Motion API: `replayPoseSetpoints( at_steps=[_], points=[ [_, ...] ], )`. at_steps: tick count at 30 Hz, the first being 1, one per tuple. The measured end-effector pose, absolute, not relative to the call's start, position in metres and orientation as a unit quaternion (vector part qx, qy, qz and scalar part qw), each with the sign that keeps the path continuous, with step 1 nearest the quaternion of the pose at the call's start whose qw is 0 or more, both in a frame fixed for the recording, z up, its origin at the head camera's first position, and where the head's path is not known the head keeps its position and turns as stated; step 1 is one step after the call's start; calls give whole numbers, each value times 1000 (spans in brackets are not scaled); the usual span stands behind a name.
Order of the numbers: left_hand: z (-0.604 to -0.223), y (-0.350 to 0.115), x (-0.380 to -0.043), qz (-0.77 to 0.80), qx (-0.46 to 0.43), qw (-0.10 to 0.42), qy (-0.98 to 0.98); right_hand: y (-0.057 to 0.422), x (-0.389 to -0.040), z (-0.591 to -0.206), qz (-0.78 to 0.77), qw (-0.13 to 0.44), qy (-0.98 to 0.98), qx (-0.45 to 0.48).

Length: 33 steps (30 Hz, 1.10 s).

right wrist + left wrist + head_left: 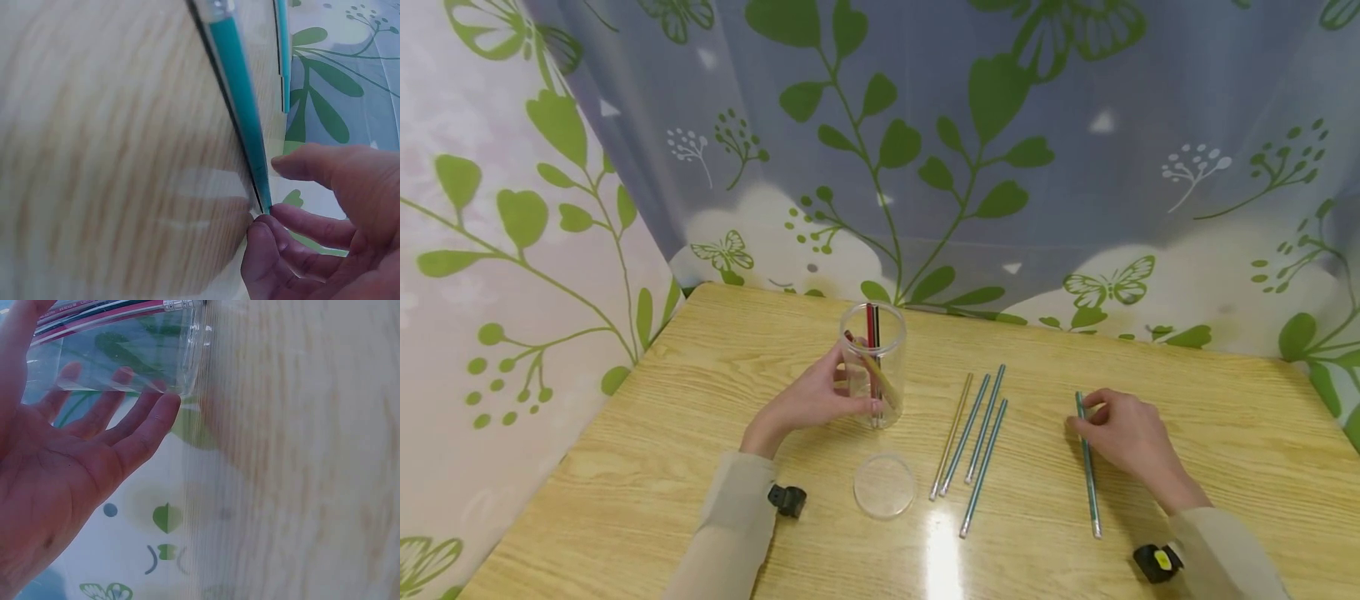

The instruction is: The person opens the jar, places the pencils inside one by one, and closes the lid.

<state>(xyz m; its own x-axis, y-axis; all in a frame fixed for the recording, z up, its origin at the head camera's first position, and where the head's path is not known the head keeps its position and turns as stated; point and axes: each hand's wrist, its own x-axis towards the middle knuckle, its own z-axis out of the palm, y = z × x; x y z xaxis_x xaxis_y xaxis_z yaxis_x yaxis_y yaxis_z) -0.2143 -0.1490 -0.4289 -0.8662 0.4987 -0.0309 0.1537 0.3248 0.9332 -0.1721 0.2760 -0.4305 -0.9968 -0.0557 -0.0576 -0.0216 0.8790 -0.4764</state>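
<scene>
My left hand grips a clear cylindrical jar upright on the table, thumb on the near side and fingers around the side. Inside the jar stand several pencils, including red, black and gold ones. The jar's top is uncovered. On the right, my right hand is over the far end of a teal pencil that lies on the table. In the right wrist view its fingers touch or nearly touch the pencil's end, while a gap shows between thumb and pencil.
A round clear lid lies in front of the jar. Between the hands lie a gold pencil and 3 blue-teal pencils, roughly side by side, erasers toward me. A patterned curtain hangs along the back edge of the wooden table.
</scene>
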Motion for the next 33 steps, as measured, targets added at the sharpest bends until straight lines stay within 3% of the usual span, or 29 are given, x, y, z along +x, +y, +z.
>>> replayPoseSetpoints(
  at_steps=[33],
  points=[
    [-431, -150, -216, 540, 202, 158, 802, 271, -175, -432, -311, 77, 947, 28]
  ],
)
